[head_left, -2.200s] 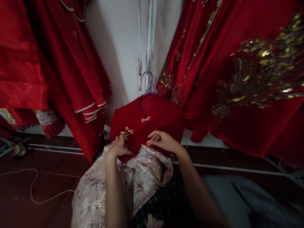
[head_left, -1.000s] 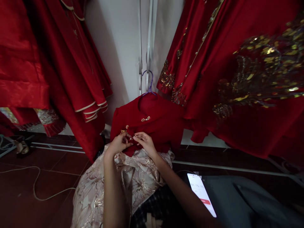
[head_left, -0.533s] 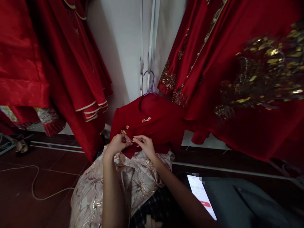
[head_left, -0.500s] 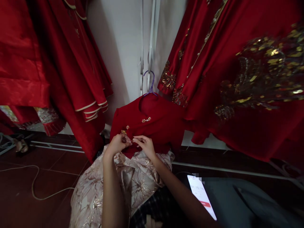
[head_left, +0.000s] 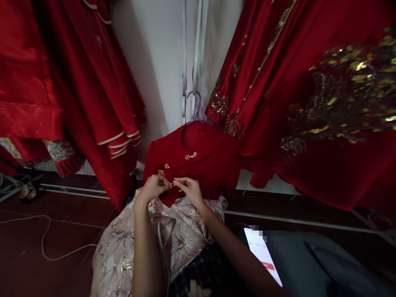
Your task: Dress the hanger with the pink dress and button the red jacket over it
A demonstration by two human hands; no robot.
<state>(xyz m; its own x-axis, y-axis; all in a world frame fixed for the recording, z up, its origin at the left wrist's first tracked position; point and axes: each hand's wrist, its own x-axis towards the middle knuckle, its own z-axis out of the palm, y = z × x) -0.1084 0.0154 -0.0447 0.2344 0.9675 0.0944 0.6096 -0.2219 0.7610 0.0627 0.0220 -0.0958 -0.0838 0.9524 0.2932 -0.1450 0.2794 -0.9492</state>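
Observation:
A red top hangs from a purple hanger in front of me, its lower edge over my lap. My left hand is closed, thumb and fingers pinching one side of a small jewelled clasp at the front of the top. From the other side, my right hand pinches the same clasp, its fingertips almost meeting the left ones. Most of the clasp is hidden by fingers. Above it sit a flower-shaped pearl ornament, a gold ornament and a fastened pearl clasp.
A shiny floral skirt spreads over my lap. Red garments hang on the left, and a sequinned red garment on the right. A lit phone lies at lower right. A cable and shoes are on the floor.
Both hands stay at the clasp with hardly any movement. The view has shifted very slightly.

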